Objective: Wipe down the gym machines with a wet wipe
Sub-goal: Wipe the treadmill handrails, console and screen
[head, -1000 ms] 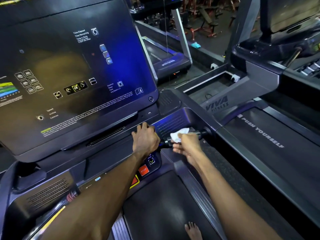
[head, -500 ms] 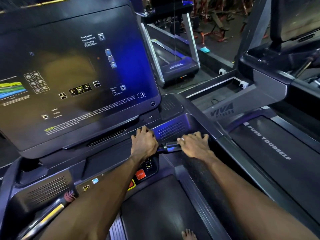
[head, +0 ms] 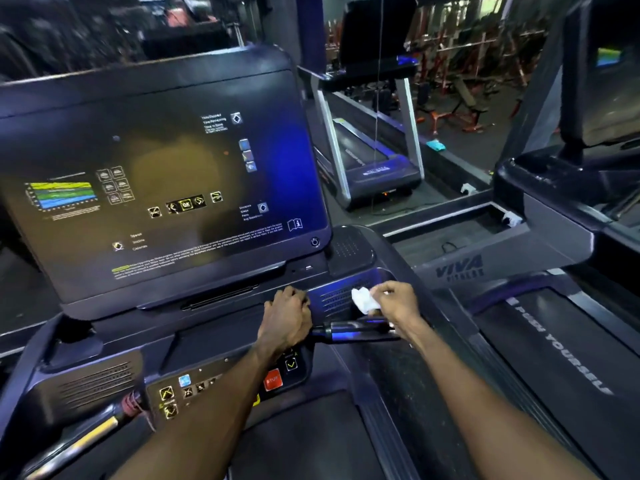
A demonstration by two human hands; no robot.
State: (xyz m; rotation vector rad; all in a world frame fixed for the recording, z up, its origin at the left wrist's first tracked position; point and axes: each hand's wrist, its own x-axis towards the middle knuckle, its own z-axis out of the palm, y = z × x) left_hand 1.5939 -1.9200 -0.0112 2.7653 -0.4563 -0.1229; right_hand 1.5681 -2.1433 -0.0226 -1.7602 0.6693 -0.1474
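Right hand [head: 394, 301] lifted, wet wipe [head: 363, 299] half-hidden.
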